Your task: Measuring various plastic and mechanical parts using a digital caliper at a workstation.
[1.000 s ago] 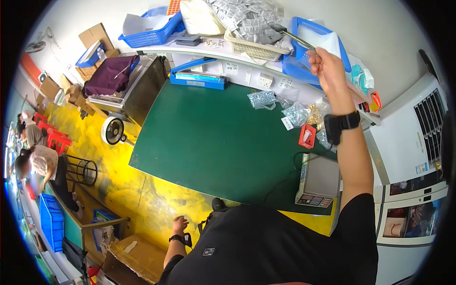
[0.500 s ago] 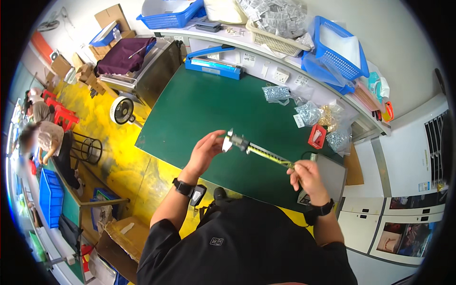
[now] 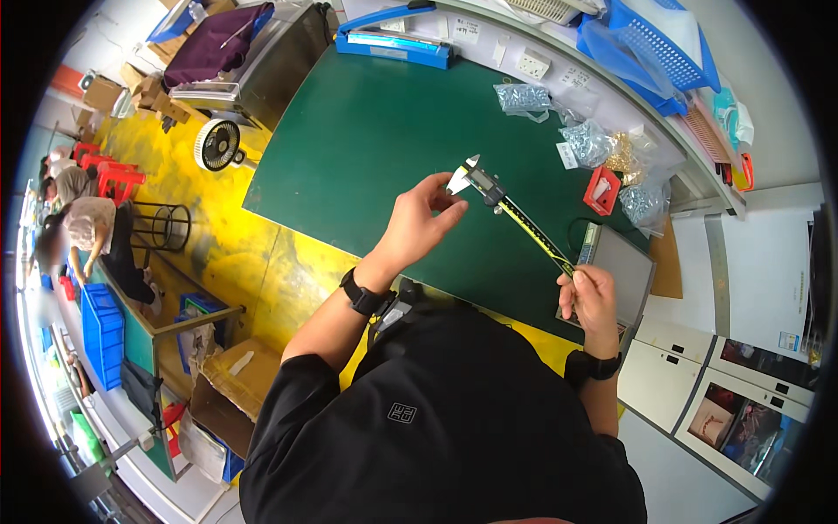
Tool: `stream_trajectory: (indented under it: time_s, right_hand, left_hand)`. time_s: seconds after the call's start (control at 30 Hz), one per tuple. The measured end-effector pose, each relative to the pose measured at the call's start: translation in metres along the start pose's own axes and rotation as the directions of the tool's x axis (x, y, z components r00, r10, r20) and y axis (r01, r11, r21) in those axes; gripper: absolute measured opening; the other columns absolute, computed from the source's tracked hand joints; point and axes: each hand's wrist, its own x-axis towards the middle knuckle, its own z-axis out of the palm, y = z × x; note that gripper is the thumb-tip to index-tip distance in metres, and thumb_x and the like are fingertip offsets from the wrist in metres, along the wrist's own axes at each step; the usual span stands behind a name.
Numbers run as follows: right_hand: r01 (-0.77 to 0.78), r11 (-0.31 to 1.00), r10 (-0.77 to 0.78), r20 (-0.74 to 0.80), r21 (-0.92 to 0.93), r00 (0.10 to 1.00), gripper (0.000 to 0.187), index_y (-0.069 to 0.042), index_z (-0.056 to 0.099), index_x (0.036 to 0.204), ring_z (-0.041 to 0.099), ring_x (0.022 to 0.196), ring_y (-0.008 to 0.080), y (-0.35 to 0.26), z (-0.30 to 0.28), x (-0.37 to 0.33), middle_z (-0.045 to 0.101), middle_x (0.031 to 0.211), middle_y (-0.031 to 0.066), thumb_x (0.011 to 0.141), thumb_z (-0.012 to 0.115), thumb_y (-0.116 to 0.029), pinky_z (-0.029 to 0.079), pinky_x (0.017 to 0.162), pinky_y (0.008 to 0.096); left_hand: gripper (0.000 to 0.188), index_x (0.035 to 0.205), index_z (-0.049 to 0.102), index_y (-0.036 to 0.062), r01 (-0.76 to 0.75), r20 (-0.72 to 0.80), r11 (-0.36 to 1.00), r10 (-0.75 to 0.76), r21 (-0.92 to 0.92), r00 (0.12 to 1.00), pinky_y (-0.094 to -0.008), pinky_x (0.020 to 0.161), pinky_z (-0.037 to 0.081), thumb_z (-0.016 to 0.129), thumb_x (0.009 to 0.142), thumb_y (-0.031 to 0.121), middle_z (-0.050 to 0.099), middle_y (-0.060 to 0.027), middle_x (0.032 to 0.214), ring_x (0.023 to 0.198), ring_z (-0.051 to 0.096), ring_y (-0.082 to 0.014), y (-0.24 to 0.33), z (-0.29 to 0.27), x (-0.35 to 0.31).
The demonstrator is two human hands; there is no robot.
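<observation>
A digital caliper (image 3: 520, 216) with a dark display housing and a yellow-green strip slants above the green bench. The end of its beam is pinched between the thumb and fingers of my right hand (image 3: 590, 297). At the other end, its silver jaws (image 3: 460, 178) lie beside the fingertips of my left hand (image 3: 417, 223). The left fingers are curved, with the thumb apart from them; whether they touch the jaws is hard to make out. No object shows between the jaws.
Bagged metal parts (image 3: 587, 142) and a red tray (image 3: 601, 190) lie on the green bench (image 3: 367, 148), near a grey boxy device (image 3: 621, 262). A blue bag sealer (image 3: 397, 49) stands at the far edge. Left are a fan (image 3: 218, 145) and a seated co-worker (image 3: 87, 225).
The view has shifted, so the bench sits higher in it. Both hands and the caliper have moved rightward; the caliper slants more steeply. My left thumb now points toward the jaws.
</observation>
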Motion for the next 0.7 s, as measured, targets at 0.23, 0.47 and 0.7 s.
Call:
stream_trajectory:
  time_s: [0.23, 0.47, 0.7]
  right_hand:
    - [-0.010, 0.995, 0.015, 0.041, -0.099, 0.999, 0.028, 0.007, 0.064, 0.092, 0.057, 0.049, 0.0122, 0.002, -0.004, -0.003, 0.064, 0.067, 0.0093, 0.101, 0.050, -0.016, 0.047, 0.049, 0.0234]
    - [0.027, 0.986, -0.016, 0.067, -0.163, 0.998, 0.027, 0.007, 0.065, 0.094, 0.058, 0.052, 0.0116, -0.002, -0.010, -0.002, 0.064, 0.070, 0.0086, 0.101, 0.050, -0.014, 0.049, 0.051, 0.0231]
    - [0.059, 0.971, -0.043, 0.073, -0.231, 0.996, 0.027, 0.007, 0.064, 0.094, 0.059, 0.052, 0.0125, 0.000, -0.014, -0.003, 0.064, 0.069, 0.0091, 0.101, 0.048, -0.014, 0.048, 0.050, 0.0235]
  left_hand:
    - [0.029, 0.112, 0.063, -0.0036, -0.038, -0.149, 0.941, 0.093, 0.338, 0.984, -0.0323, 0.072, 0.054, 0.068, 0.090, 0.014, 0.070, -0.0071, 0.085, 0.080, 0.068, -0.0164, -0.004, 0.006, 0.000]
    - [0.018, 0.101, 0.056, -0.0003, 0.010, -0.067, 0.885, -0.046, -0.465, 0.997, -0.0264, 0.065, 0.049, 0.067, 0.092, 0.011, 0.065, -0.0048, 0.078, 0.068, 0.061, -0.0129, -0.004, 0.012, 0.007]
    - [0.017, 0.091, 0.050, 0.0032, 0.036, -0.121, 0.954, -0.075, -0.297, 0.990, -0.0239, 0.059, 0.046, 0.064, 0.094, 0.013, 0.062, -0.0054, 0.076, 0.064, 0.056, -0.0092, 0.004, 0.024, 0.011]
